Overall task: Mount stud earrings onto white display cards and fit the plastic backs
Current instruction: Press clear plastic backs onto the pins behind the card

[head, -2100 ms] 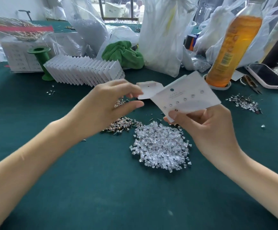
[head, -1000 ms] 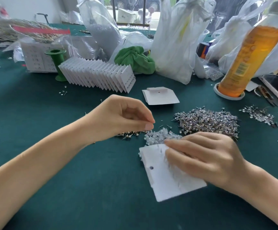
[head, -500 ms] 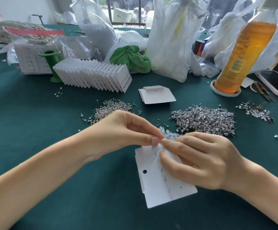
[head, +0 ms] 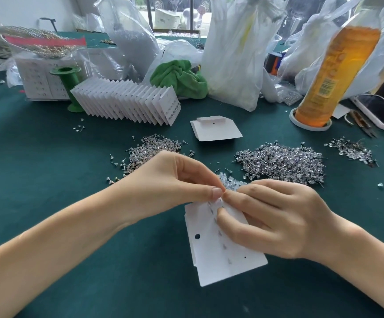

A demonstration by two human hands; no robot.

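Card (head: pixel 220 260) now flipped back-up on the green counter (head: pixel 71 226) at 6 o'clock, lowered from mid-air moments ago: backs being fitted. Left hand (head: pixel 172 182) with grip pinched, seemingly on a clear back too small to confirm, at the card's top post. Right hand (head: pixel 275 219) curled, fingertips pressing the card flat. Stud piles (head: pixel 282 162) at 1 o'clock.
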